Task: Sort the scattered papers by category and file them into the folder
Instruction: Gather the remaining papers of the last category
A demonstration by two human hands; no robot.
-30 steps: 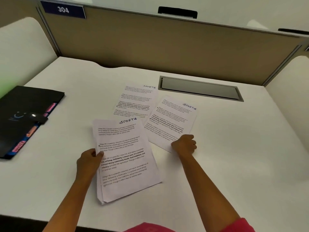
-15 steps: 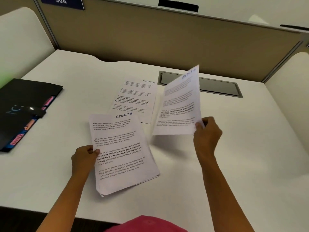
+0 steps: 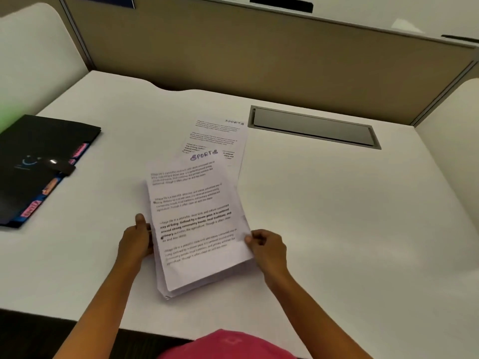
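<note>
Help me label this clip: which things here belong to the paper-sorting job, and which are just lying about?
Job: stack of papers, gripped by the left hand and pinched by the right hand; loose SPORTS sheet beyond it; black folder with pink tabs.
Lying about: grey desk hatch; blue sign.

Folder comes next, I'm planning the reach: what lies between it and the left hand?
Only bare desk, in the head view, between the folder and the left hand gripping the papers.
</note>
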